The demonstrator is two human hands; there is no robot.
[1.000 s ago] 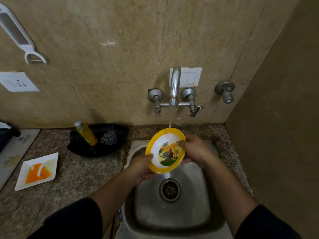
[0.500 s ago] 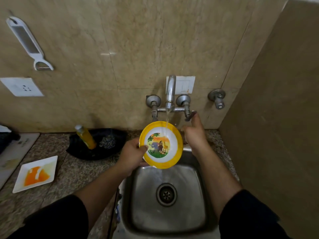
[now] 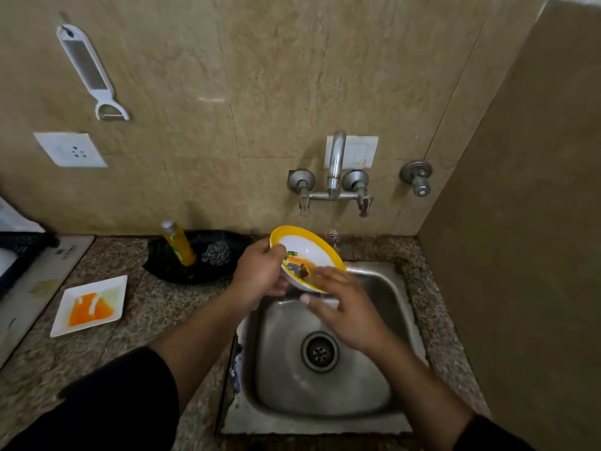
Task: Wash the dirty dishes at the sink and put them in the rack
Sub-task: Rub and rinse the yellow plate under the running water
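A yellow-rimmed bowl (image 3: 304, 247) with an animal picture inside is tilted above the back left corner of the steel sink (image 3: 383, 395). My left hand (image 3: 258, 271) grips its left rim, thumb inside. My right hand (image 3: 344, 307) lies in front of the bowl's lower edge with fingers spread and fairly straight, fingertips against the bowl's inside. The tap (image 3: 335, 164) stands on the wall behind; a thin trickle of water falls to the right of the bowl. A square white plate (image 3: 112, 288) smeared with orange rests on the counter at left.
A black dish (image 3: 195, 271) behind the sink holds a yellow soap bottle (image 3: 179, 244) and a steel scrubber (image 3: 216, 253). A dark basket (image 3: 18, 252) sits at the far left edge. A peeler (image 3: 92, 73) hangs on the wall. A side wall closes the right.
My right hand left the tap handle and came down to the bowl's lower edge. The bowl moved left, lower and tipped flatter. The water stream has thinned to a trickle.
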